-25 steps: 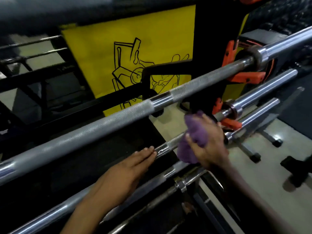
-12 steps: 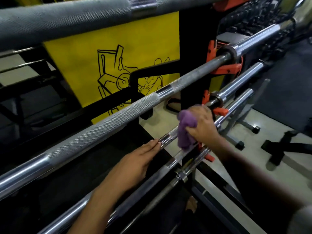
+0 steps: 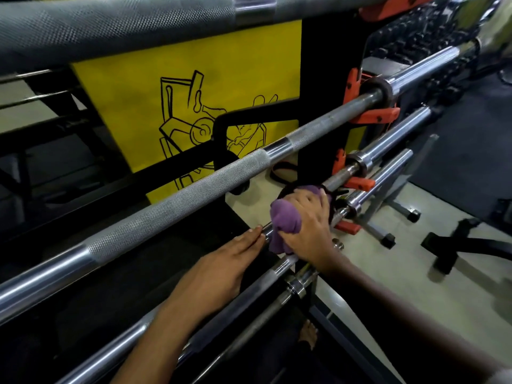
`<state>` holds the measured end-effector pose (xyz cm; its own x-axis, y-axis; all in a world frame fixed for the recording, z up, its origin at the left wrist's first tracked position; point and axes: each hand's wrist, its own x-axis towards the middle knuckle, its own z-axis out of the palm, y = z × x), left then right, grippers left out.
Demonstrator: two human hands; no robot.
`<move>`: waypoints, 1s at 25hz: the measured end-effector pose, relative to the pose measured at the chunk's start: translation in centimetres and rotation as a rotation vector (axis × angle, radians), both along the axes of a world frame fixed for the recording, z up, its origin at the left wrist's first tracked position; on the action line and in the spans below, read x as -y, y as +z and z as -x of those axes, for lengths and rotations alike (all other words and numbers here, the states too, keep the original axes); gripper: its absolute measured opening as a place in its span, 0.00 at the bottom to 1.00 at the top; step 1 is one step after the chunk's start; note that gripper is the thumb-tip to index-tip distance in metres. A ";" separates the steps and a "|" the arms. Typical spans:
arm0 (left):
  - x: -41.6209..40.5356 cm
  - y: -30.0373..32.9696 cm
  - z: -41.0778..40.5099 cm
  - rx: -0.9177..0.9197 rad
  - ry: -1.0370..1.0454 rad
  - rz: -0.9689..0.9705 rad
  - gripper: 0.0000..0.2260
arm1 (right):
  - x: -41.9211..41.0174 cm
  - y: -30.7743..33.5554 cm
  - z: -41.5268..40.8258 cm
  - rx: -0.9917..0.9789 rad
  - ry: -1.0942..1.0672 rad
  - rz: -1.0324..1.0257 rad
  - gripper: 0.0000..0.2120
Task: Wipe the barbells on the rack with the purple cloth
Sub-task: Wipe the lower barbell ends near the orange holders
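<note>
Head view: several steel barbells run diagonally from lower left to upper right on a black rack (image 3: 318,79) with orange hooks (image 3: 374,117). At centre frame, the right hand (image 3: 307,225) grasps a bunched purple cloth (image 3: 285,223) wrapped around the third barbell (image 3: 340,176) from the top. Just left of the cloth, the left hand (image 3: 221,264) lies flat on the same bar, fingers straight. A knurled barbell (image 3: 177,195) crosses above both hands. A yellow banner (image 3: 194,87) hangs behind, upper middle.
</note>
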<state>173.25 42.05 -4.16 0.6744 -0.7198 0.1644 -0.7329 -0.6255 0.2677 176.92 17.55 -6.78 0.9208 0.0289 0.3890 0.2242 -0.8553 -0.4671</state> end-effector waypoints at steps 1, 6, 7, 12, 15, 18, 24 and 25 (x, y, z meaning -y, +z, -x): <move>0.0 0.0 0.1 0.013 0.003 -0.001 0.33 | 1.1 -0.1 -0.3 0.003 0.067 0.057 0.32; -0.2 -0.2 0.1 -0.008 0.016 0.034 0.36 | 8.9 1.9 -4.3 0.015 -0.137 0.018 0.29; -0.1 -0.3 0.1 -0.008 0.018 0.042 0.36 | 9.6 2.5 -4.9 0.002 -0.181 -0.019 0.27; 0.0 -0.5 -0.1 -0.022 0.027 0.041 0.33 | 5.3 2.7 -4.0 -0.042 -0.245 -0.071 0.29; -0.1 -0.6 -0.4 -0.043 0.014 0.048 0.31 | 0.4 1.3 -0.8 0.000 -0.120 -0.119 0.28; 0.0 -0.4 -0.5 -0.051 0.017 0.048 0.32 | -1.0 -0.3 1.4 0.076 -0.005 -0.235 0.28; 0.2 0.1 0.2 -0.009 0.039 0.033 0.31 | -0.3 -3.6 6.4 -0.142 -0.103 -1.058 0.09; 0.2 0.2 0.3 -0.004 0.049 0.022 0.32 | 0.0 -4.0 7.0 -0.175 -0.266 -1.328 0.17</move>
<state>172.93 41.85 -3.99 0.7091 -0.6825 0.1771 -0.7007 -0.6542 0.2845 169.88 17.57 -10.76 0.8795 -0.4558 -0.1366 -0.0217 0.2483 -0.9684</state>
